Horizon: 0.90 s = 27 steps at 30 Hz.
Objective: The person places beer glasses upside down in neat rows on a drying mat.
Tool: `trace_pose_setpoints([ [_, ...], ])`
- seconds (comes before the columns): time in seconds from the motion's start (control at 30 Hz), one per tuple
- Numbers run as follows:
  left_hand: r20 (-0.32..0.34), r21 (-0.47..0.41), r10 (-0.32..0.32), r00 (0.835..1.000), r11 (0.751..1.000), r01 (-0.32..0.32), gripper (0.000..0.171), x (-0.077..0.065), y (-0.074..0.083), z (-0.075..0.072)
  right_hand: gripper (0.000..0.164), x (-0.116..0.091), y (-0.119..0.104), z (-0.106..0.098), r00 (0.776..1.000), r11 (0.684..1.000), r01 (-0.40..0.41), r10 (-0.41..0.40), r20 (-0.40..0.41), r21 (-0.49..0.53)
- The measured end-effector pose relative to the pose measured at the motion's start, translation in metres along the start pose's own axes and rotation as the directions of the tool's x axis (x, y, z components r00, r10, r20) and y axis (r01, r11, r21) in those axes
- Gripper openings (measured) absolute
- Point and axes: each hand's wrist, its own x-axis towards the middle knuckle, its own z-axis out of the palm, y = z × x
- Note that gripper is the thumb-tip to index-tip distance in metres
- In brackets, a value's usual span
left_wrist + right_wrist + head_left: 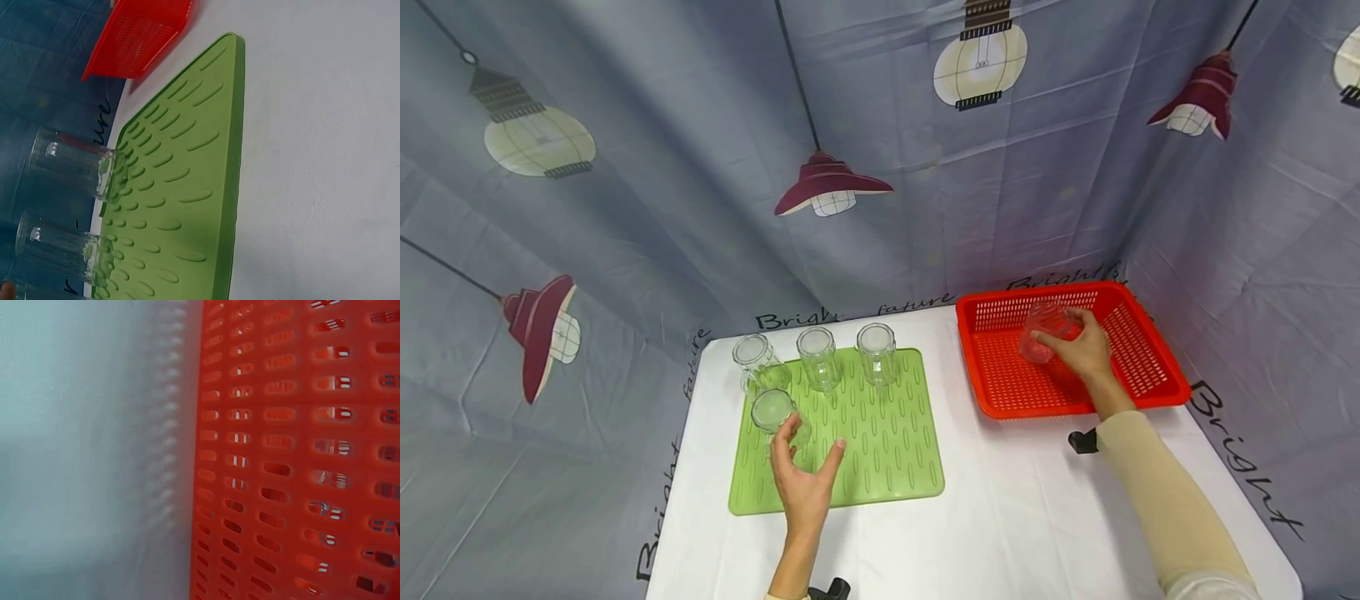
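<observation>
In the head view my left hand (805,487) is over the green drying mat (880,450), thumb and fingers spread apart. Its fingertips are beside the nearest clear glass mug (772,408); whether they touch it I cannot tell. Three more mugs stand along the mat's back edge: a left one (752,350), a middle one (817,354) and a right one (877,350). Inside the red basket (992,404), my right hand (1086,346) grips another glass mug (1037,343), which lies tilted. The right wrist view shows only the basket's slotted wall (250,444) and white cloth.
A white-covered table (1000,500) carries the mat on the left and the basket at the back right. A grey printed curtain (887,250) hangs close behind the table and along its sides.
</observation>
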Motion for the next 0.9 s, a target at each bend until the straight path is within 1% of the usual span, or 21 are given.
trace_pose_setpoints([
  [0.1, 0.003, 0.004, 0.002, 1.0, 1.0, -0.002, 0.082, -0.002, -0.001, 0.001, 0.1, -0.002, 0.002, 0.002, 1.0, 1.0, 0.008, -0.008, -0.016, 0.007],
  [0.3, -0.002, -0.008, 0.022, 1.0, 1.0, -0.022, 0.08, -0.002, -0.001, 0.002, 0.093, -0.01, 0.001, 0.003, 1.0, 0.999, 0.024, -0.024, -0.015, 0.04],
  [0.53, 0.011, -0.01, 0.016, 1.0, 1.0, -0.015, 0.08, -0.002, -0.002, 0.001, 0.095, -0.022, -0.004, -0.003, 0.999, 0.999, 0.041, -0.041, -0.017, 0.031],
  [0.63, 0.017, -0.008, 0.024, 1.0, 1.0, -0.023, 0.08, -0.002, -0.001, 0.001, 0.096, -0.029, -0.008, -0.005, 0.999, 0.998, 0.05, -0.049, -0.023, 0.037],
  [0.77, 0.021, -0.002, 0.034, 0.999, 0.999, -0.034, 0.08, -0.001, 0.001, 0.001, 0.094, -0.039, -0.014, -0.007, 0.996, 0.997, 0.076, -0.075, -0.038, 0.031],
  [0.9, 0.024, -0.001, 0.029, 0.999, 1.0, -0.029, 0.08, -0.002, 0.001, 0.001, 0.092, -0.05, -0.02, -0.009, 0.992, 0.994, 0.108, -0.106, -0.069, 0.022],
])
